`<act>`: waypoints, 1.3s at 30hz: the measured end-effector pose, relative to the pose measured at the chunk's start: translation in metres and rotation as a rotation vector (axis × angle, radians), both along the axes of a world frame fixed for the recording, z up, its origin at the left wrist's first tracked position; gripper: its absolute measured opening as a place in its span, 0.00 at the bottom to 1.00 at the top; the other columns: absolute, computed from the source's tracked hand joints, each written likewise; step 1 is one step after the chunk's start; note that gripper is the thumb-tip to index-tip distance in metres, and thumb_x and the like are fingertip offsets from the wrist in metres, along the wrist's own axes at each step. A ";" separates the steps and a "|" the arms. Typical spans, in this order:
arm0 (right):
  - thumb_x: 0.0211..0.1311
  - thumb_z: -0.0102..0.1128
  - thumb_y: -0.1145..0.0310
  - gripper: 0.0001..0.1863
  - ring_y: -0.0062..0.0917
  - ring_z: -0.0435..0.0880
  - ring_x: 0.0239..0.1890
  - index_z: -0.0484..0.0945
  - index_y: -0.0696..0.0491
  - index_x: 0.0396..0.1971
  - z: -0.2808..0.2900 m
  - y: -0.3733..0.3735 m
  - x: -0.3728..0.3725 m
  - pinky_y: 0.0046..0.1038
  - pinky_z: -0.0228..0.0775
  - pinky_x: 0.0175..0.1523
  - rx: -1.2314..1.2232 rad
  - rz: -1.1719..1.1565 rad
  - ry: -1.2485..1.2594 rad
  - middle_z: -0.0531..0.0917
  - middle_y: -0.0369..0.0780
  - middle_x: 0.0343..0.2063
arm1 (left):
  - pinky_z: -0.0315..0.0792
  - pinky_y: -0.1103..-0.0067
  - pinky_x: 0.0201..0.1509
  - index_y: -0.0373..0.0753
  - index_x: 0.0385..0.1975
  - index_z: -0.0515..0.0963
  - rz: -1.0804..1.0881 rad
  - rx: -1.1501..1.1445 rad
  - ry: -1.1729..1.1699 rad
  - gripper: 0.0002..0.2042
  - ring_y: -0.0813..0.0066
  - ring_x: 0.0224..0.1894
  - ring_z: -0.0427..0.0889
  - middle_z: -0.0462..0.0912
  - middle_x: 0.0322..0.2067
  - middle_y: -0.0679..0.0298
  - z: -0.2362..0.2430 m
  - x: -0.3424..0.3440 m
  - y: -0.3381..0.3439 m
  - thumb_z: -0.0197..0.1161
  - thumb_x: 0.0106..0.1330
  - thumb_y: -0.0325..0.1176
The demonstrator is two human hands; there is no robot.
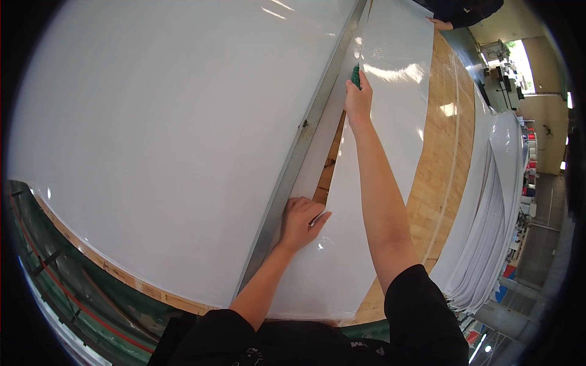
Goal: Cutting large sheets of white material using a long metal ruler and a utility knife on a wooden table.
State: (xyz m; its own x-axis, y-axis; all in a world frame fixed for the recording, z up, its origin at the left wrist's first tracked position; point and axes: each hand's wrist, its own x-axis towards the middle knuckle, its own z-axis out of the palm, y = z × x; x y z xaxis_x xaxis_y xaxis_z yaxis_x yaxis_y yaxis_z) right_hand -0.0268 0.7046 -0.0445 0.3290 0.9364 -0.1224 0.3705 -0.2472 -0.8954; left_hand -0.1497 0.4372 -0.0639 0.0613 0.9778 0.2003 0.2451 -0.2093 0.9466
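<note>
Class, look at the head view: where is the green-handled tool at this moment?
The green-handled tool sits upper centre, gripped in the right hand, beside the long metal straightedge on the glossy white sheet.

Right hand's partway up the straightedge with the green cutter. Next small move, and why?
Probably draw the green-handled cutter further along the metal straightedge, away from the body. The white sheet already gapes open between the two hands, showing the wooden table, while it looks unsplit beyond the right hand. The left hand presses down by the straightedge, steadying it.
</note>
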 end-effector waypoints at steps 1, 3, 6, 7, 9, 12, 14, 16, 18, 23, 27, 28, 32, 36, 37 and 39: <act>0.62 0.47 0.69 0.29 0.38 0.62 0.65 0.58 0.60 0.63 0.000 0.003 0.000 0.32 0.53 0.67 -0.028 -0.013 -0.010 0.65 0.49 0.61 | 0.61 0.74 0.41 0.39 0.22 0.75 0.005 0.003 0.003 0.07 0.71 0.28 0.72 0.73 0.19 0.68 0.000 0.000 0.000 0.68 0.53 0.29; 0.62 0.46 0.69 0.29 0.38 0.63 0.64 0.58 0.60 0.63 0.000 0.008 -0.001 0.32 0.54 0.66 -0.011 -0.013 0.019 0.65 0.49 0.61 | 0.61 0.74 0.41 0.39 0.22 0.75 0.011 0.009 0.007 0.07 0.71 0.28 0.72 0.73 0.19 0.69 0.001 0.000 0.000 0.68 0.53 0.29; 0.62 0.46 0.68 0.29 0.38 0.62 0.64 0.58 0.60 0.63 -0.006 0.014 0.001 0.32 0.53 0.66 -0.014 -0.035 0.031 0.65 0.49 0.61 | 0.61 0.74 0.41 0.40 0.22 0.75 -0.001 -0.003 0.009 0.07 0.71 0.28 0.73 0.74 0.19 0.69 0.002 -0.001 0.000 0.68 0.53 0.29; 0.62 0.46 0.68 0.29 0.38 0.62 0.65 0.58 0.60 0.63 -0.010 0.018 0.003 0.32 0.53 0.67 -0.019 -0.044 0.018 0.65 0.49 0.61 | 0.61 0.74 0.42 0.40 0.22 0.75 -0.003 -0.013 0.010 0.07 0.71 0.28 0.73 0.74 0.19 0.69 0.002 -0.001 0.000 0.68 0.53 0.29; 0.61 0.47 0.68 0.29 0.39 0.63 0.64 0.58 0.60 0.63 -0.018 0.028 0.009 0.32 0.54 0.66 -0.039 -0.065 -0.004 0.66 0.49 0.61 | 0.61 0.74 0.42 0.40 0.22 0.75 -0.003 -0.023 0.010 0.07 0.71 0.28 0.73 0.74 0.19 0.69 0.003 -0.001 0.000 0.68 0.53 0.29; 0.60 0.49 0.69 0.29 0.28 0.64 0.39 0.59 0.57 0.63 -0.017 0.056 0.017 0.27 0.56 0.42 0.241 -0.040 -0.221 0.67 0.42 0.41 | 0.63 0.74 0.44 0.41 0.22 0.74 -0.004 -0.023 0.009 0.06 0.71 0.27 0.71 0.72 0.17 0.70 0.004 -0.002 0.000 0.65 0.56 0.30; 0.59 0.51 0.69 0.30 0.23 0.69 0.33 0.60 0.55 0.63 0.006 0.069 0.031 0.26 0.62 0.35 0.385 -0.006 -0.252 0.72 0.39 0.34 | 0.62 0.74 0.44 0.41 0.22 0.74 -0.037 -0.003 0.025 0.06 0.71 0.27 0.71 0.72 0.18 0.71 0.005 -0.003 0.000 0.65 0.57 0.30; 0.59 0.52 0.68 0.30 0.24 0.74 0.45 0.60 0.55 0.63 0.054 0.080 0.050 0.27 0.68 0.46 0.214 0.013 -0.001 0.75 0.40 0.41 | 0.61 0.74 0.44 0.41 0.22 0.75 -0.060 -0.012 0.060 0.06 0.72 0.28 0.72 0.73 0.19 0.70 0.006 -0.003 0.000 0.66 0.55 0.30; 0.61 0.52 0.69 0.30 0.14 0.70 0.35 0.58 0.53 0.64 0.098 0.071 0.060 0.21 0.66 0.36 0.316 0.085 0.073 0.71 0.34 0.33 | 0.60 0.74 0.44 0.41 0.22 0.75 -0.068 -0.018 0.084 0.06 0.73 0.29 0.73 0.75 0.19 0.70 0.007 -0.003 0.001 0.67 0.54 0.29; 0.61 0.53 0.75 0.36 0.14 0.65 0.34 0.47 0.51 0.67 0.134 -0.029 0.091 0.18 0.64 0.38 0.718 0.252 -0.152 0.67 0.34 0.38 | 0.61 0.74 0.42 0.41 0.22 0.75 -0.003 0.019 0.073 0.07 0.72 0.27 0.73 0.74 0.18 0.69 0.007 0.000 0.000 0.68 0.53 0.31; 0.65 0.49 0.77 0.30 0.17 0.67 0.36 0.50 0.58 0.65 0.089 -0.238 0.122 0.18 0.63 0.37 0.418 0.355 -0.348 0.68 0.35 0.38 | 0.62 0.74 0.42 0.40 0.23 0.76 -0.028 0.041 0.145 0.08 0.71 0.27 0.73 0.74 0.19 0.69 0.005 0.003 -0.002 0.69 0.53 0.34; 0.62 0.50 0.79 0.29 0.22 0.69 0.36 0.54 0.60 0.63 0.083 -0.300 0.125 0.23 0.64 0.37 0.431 0.438 -0.562 0.70 0.39 0.37 | 0.62 0.74 0.42 0.40 0.23 0.76 -0.004 0.063 0.173 0.09 0.71 0.27 0.73 0.75 0.19 0.69 0.005 0.004 -0.003 0.69 0.52 0.35; 0.51 0.55 0.80 0.24 0.44 0.73 0.44 0.75 0.51 0.52 0.098 -0.550 0.123 0.36 0.66 0.48 -0.153 0.214 -0.532 0.71 0.50 0.41 | 0.62 0.72 0.45 0.40 0.29 0.78 -0.038 0.072 0.294 0.13 0.67 0.30 0.74 0.76 0.21 0.65 0.003 0.005 -0.005 0.69 0.53 0.42; 0.42 0.67 0.76 0.10 0.37 0.74 0.36 0.79 0.53 0.29 0.095 -0.734 0.115 0.30 0.67 0.41 -0.098 -0.235 -0.659 0.72 0.43 0.30 | 0.62 0.69 0.52 0.37 0.43 0.74 -0.141 -0.022 0.544 0.23 0.60 0.39 0.76 0.80 0.32 0.57 -0.007 0.024 -0.025 0.69 0.52 0.45; 0.39 0.69 0.74 0.10 0.35 0.74 0.36 0.77 0.52 0.24 0.090 -0.769 0.114 0.30 0.67 0.41 -0.080 -0.361 -0.651 0.72 0.41 0.28 | 0.65 0.67 0.51 0.37 0.48 0.71 -0.065 0.011 0.581 0.26 0.57 0.41 0.77 0.80 0.35 0.54 -0.011 0.030 -0.038 0.69 0.52 0.44; 0.35 0.71 0.72 0.12 0.30 0.75 0.32 0.75 0.51 0.21 0.074 -0.820 0.104 0.28 0.67 0.37 -0.166 -0.764 -0.497 0.72 0.38 0.24 | 0.67 0.67 0.55 0.33 0.57 0.64 -0.150 -0.278 0.244 0.31 0.54 0.51 0.74 0.75 0.48 0.49 -0.019 0.036 -0.079 0.67 0.55 0.39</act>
